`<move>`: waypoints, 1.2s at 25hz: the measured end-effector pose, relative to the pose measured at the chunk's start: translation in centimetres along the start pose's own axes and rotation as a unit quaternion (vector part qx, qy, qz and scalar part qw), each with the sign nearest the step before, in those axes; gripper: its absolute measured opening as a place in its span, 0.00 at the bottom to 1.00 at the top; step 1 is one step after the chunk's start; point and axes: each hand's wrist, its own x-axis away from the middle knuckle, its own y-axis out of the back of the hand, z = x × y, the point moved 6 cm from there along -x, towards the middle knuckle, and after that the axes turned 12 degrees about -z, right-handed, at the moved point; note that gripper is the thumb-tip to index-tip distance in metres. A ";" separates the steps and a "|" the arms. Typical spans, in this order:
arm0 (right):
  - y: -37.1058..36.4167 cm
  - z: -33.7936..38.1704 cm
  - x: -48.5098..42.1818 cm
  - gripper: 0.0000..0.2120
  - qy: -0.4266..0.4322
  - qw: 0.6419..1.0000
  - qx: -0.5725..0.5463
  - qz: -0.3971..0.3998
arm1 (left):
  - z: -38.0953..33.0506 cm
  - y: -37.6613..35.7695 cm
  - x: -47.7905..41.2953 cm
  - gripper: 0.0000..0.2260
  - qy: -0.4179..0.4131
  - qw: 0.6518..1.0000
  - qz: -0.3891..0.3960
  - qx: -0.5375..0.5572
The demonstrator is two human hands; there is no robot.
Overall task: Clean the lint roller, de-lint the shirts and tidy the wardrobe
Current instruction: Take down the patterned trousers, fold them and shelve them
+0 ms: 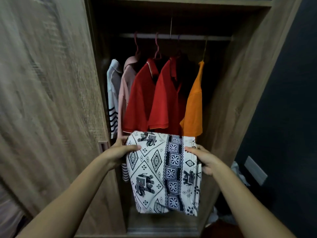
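Gripping one folded elephant-print cloth [164, 172] — left hand [118, 152], right hand [204, 158] — before five hanging shirts [164, 100].

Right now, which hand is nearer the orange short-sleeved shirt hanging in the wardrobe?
Right. The right hand grips the folded black-and-white elephant-print cloth just below the orange short-sleeved shirt; the left hand holds its opposite edge, further left.

The folded cloth [164, 170] hung between the two hands: left hand [118, 153] on its left edge, right hand [204, 158] on its right. Behind and above the grip, a row of shirts [154, 100] hung from the rail [175, 36] inside the wardrobe [240, 83]. The door [48, 100] stood left of the grip, and a wall plate [255, 170] was off to its right.
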 end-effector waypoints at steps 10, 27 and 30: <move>0.1 2.3 1.4 0.14 0.143 0.983 0.094 -0.068 | -0.6 -1.0 0.5 0.30 -0.170 0.985 -0.007 0.024; 0.7 5.1 4.8 0.43 0.268 0.958 0.093 -0.031 | -4.7 -1.8 2.8 0.23 -0.130 0.982 0.132 -0.021; 0.5 6.6 6.6 0.32 0.364 0.925 0.080 -0.068 | -5.6 -2.1 3.5 0.35 -0.131 0.979 0.153 -0.035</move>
